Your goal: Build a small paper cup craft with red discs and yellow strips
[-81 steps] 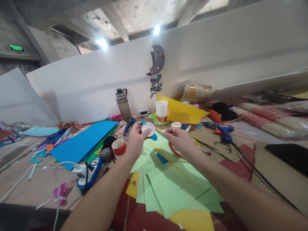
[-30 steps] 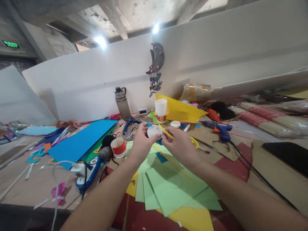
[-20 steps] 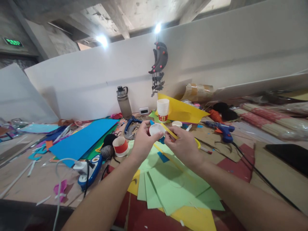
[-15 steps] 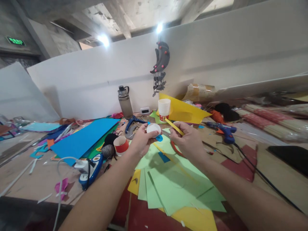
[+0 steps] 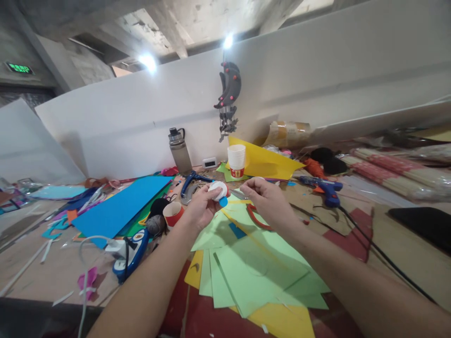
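My left hand [image 5: 199,206] is closed round a small white paper cup [image 5: 217,188] with a red band, held on its side above the table. A blue paper dot [image 5: 223,202] sits just under the cup. My right hand [image 5: 266,199] is closed a few centimetres to the cup's right. A grey blade tip [image 5: 238,193] sticks out of it toward the cup and a red loop [image 5: 255,219] hangs below it; they look like red-handled scissors. Fanned light green paper sheets [image 5: 253,263] lie under both hands.
On the table are a blue sheet [image 5: 120,206], a red-banded cup [image 5: 172,213], a water bottle [image 5: 179,152], stacked paper cups [image 5: 236,162], a yellow sheet [image 5: 271,164], a blue glue gun [image 5: 326,190] with its black cable [image 5: 369,244], and a blue-white tool [image 5: 132,249].
The yellow strip that my right hand held up beside the cup is no longer raised. The cup has turned over in my left hand. Both hands have drawn slightly apart.
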Motion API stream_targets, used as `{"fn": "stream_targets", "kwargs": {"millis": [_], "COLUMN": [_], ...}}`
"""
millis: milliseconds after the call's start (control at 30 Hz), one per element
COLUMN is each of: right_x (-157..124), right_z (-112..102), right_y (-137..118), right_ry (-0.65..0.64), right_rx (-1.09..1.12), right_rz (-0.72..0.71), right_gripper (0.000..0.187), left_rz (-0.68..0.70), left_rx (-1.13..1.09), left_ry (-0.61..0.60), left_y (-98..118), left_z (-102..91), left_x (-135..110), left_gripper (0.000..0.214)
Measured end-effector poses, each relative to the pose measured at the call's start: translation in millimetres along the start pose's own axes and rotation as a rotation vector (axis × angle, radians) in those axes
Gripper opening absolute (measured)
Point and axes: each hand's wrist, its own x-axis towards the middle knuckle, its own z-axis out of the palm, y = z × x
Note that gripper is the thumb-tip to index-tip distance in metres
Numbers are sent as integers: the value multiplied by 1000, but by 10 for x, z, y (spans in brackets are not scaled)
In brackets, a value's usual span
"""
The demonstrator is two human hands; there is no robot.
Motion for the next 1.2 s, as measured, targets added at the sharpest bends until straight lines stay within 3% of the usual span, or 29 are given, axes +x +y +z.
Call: {"fn": "stream_targets", "kwargs": {"millis": [233,1200], "right_x": [10,-38], "right_z": [-17,48], "right_y": [-47,-33], "right_ry": [175,117], "right_rx": [110,187], "right_rz": [55,57], "right_gripper": [23,22], "left_rz": [7,-10], "left_rx": [35,46], "left_ry": [-65,-71], "left_y": [-51,-103], "left_z": [-19,-1], "left_x": [5,11], "left_gripper": [23,22]}}
